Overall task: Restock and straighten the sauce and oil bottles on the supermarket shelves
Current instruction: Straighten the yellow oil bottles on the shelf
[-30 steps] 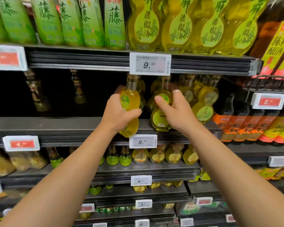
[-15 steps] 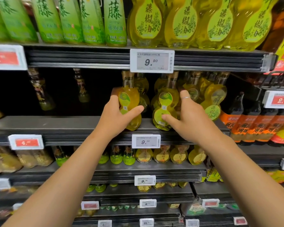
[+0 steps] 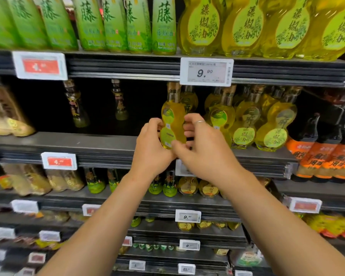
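Head view is showing both hands closing on one gourd-shaped oil bottle [image 3: 172, 124] at the front edge of the middle shelf [image 3: 88, 145], just below and left of the 9.90 price tag [image 3: 206, 71]. The left hand [image 3: 150, 148] is curling its fingers round the bottle's left flank, and the right hand [image 3: 201, 144] is pinching the narrow waist from the right, thumb low against the base and a ring showing on one finger. Gripping from both sides like this is probably meant to twist the bottle, because its small green label is facing off to the left rather than squarely outward. Whether the base is resting on the shelf or lifting off it, I cannot tell.

Just right of the held bottle, below the tag, its neighbour bottles [image 3: 245, 124] are standing in rows with labels facing forward, printed with the characters 藤椒油. Above the tag, the large yellow bottles [image 3: 247, 26] are carrying the same three characters, bigger. Up and left of the tag, the green bottles [image 3: 137, 24] are showing a large 藤, with smaller print too blurred to read. Far left of the tag, a red price label [image 3: 40, 65] is reading 4, the remaining digits smeared. Well left of the held bottle, the middle shelf is keeping two thin bottles [image 3: 97, 104] far back in shadow.
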{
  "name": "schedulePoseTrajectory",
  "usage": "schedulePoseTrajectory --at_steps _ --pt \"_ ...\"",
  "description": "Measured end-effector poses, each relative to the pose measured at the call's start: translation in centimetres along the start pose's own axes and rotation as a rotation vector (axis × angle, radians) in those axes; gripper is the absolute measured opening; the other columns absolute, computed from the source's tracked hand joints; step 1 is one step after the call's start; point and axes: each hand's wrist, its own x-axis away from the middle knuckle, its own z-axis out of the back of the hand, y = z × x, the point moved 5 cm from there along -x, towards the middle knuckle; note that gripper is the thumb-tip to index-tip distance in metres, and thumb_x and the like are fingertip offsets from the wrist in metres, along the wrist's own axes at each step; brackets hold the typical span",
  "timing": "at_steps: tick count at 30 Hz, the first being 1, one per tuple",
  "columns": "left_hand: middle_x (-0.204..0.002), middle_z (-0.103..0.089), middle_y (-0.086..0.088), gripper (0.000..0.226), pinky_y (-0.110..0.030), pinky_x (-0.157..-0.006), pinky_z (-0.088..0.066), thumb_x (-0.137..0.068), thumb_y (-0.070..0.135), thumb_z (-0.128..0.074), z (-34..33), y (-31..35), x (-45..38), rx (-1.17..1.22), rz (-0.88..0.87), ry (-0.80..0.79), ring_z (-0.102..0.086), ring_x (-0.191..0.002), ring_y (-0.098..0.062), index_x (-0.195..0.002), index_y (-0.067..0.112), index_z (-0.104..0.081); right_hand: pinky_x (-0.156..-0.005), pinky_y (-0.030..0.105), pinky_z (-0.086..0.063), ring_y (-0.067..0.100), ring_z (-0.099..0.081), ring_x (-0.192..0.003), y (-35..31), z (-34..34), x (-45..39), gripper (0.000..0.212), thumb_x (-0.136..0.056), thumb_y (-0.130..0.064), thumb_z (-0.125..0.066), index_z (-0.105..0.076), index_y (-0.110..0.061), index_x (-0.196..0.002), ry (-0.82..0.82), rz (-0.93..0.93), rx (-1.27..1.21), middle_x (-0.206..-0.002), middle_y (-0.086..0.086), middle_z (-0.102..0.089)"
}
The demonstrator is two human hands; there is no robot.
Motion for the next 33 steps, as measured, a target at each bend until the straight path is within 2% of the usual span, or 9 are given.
schedulePoseTrajectory --at_steps 4,10,13,17,20,24,27,29,33 --pt "-0.107 -0.06 0.013 0.05 -0.037 -0.075 -0.06 -0.069 0.062 -0.066 0.4 -0.2 -0.2 0.011 -0.004 0.025 -0.063 -0.093 -0.003 -0.11 0.036 -0.055 -0.074 0.026 -0.045 0.018 -0.062 -0.098 0.1 -2.4 -1.2 0.061 -0.092 -0.031 -0.068 -0.036 -0.016 -0.142 0.072 -0.084 0.02 -0.109 -0.006 -0.053" --pt "-0.108 -0.067 0.026 0.041 -0.011 -0.08 -0.054 -0.083 0.025 -0.078 0.1 0.0 -0.5 0.124 -0.083 -0.174 -0.061 -0.106 0.012 -0.121 0.032 -0.063 -0.064 0.03 -0.038 0.032 -0.065 -0.094 0.9 -3.8 -0.9 0.04 -0.103 -0.026 -0.052 -0.039 -0.009 -0.137 0.062 -0.17 0.065 -0.094 0.003 -0.058" --pt "-0.12 -0.062 0.026 0.051 -0.008 -0.086 -0.05 -0.085 0.021 -0.077 0.3 0.1 -0.8 0.136 -0.102 -0.316 -0.053 -0.116 0.017 -0.131 0.035 -0.059 -0.069 0.029 -0.041 0.029 -0.064 -0.104 1.3 -3.6 -0.5 0.053 -0.102 -0.032 -0.056 -0.035 -0.01 -0.146 0.057 -0.169 0.047 -0.109 0.007 -0.065" --pt "-0.136 -0.05 0.004 0.053 -0.016 -0.094 -0.052 -0.085 0.029 -0.079 0.4 0.4 -0.9 0.205 -0.079 -0.437 -0.05 -0.126 0.006 -0.133 0.041 -0.06 -0.09 0.037 -0.053 0.025 -0.062 -0.112 1.7 -3.2 0.0 0.067 -0.101 -0.04 -0.055 -0.027 -0.015 -0.156 0.003 -0.147 0.009 -0.12 0.009 -0.064" --pt "-0.133 -0.058 0.006 0.059 -0.02 -0.095 -0.054 -0.079 0.037 -0.08 0.4 0.7 -0.8 0.277 -0.064 -0.435 -0.056 -0.123 0.002 -0.134 0.036 -0.058 -0.088 0.034 -0.05 0.025 -0.062 -0.109 1.9 -3.1 -0.2 0.068 -0.1 -0.041 -0.055 -0.026 -0.015 -0.156 -0.011 -0.162 0.005 -0.116 0.009 -0.066" --pt "-0.129 -0.063 0.006 0.064 -0.026 -0.096 -0.056 -0.081 0.017 -0.083 0.2 0.3 -0.7 0.332 -0.046 -0.466 -0.064 -0.118 -0.006 -0.135 0.024 -0.051 -0.078 0.029 -0.043 0.023 -0.059 -0.109 2.2 -2.9 -1.0 0.058 -0.095 -0.043 -0.063 -0.041 -0.015 -0.141 0.002 -0.235 -0.021 -0.123 0.004 -0.056" --pt "-0.127 -0.061 0.002 0.051 -0.024 -0.092 -0.057 -0.083 0.022 -0.082 0.6 0.2 -1.2 0.214 -0.101 -0.404 -0.064 -0.115 -0.007 -0.129 0.029 -0.062 -0.082 0.026 -0.039 0.021 -0.053 -0.118 2.4 -2.7 -1.1 0.064 -0.095 -0.047 -0.063 -0.041 -0.016 -0.146 -0.02 -0.23 0.034 -0.13 0.006 -0.049" --pt "-0.122 -0.066 0.001 0.044 -0.025 -0.093 -0.056 -0.086 0.018 -0.08 0.9 0.0 -1.8 0.207 -0.107 -0.396 -0.066 -0.113 -0.009 -0.127 0.022 -0.065 -0.081 0.028 -0.04 0.023 -0.054 -0.115 2.2 -2.4 -1.0 0.061 -0.095 -0.046 -0.062 -0.042 -0.016 -0.145 -0.009 -0.217 0.108 -0.128 0.007 -0.049" --pt "-0.107 -0.07 0.011 0.04 -0.01 -0.082 -0.052 -0.083 0.014 -0.083 1.4 -0.6 -2.7 0.164 -0.073 -0.347 -0.067 -0.099 0.005 -0.117 0.021 -0.063 -0.071 0.031 -0.038 0.029 -0.058 -0.103 1.4 -2.2 -0.9 0.043 -0.098 -0.037 -0.059 -0.049 -0.012 -0.132 0.084 -0.17 0.27 -0.116 0.01 -0.053"
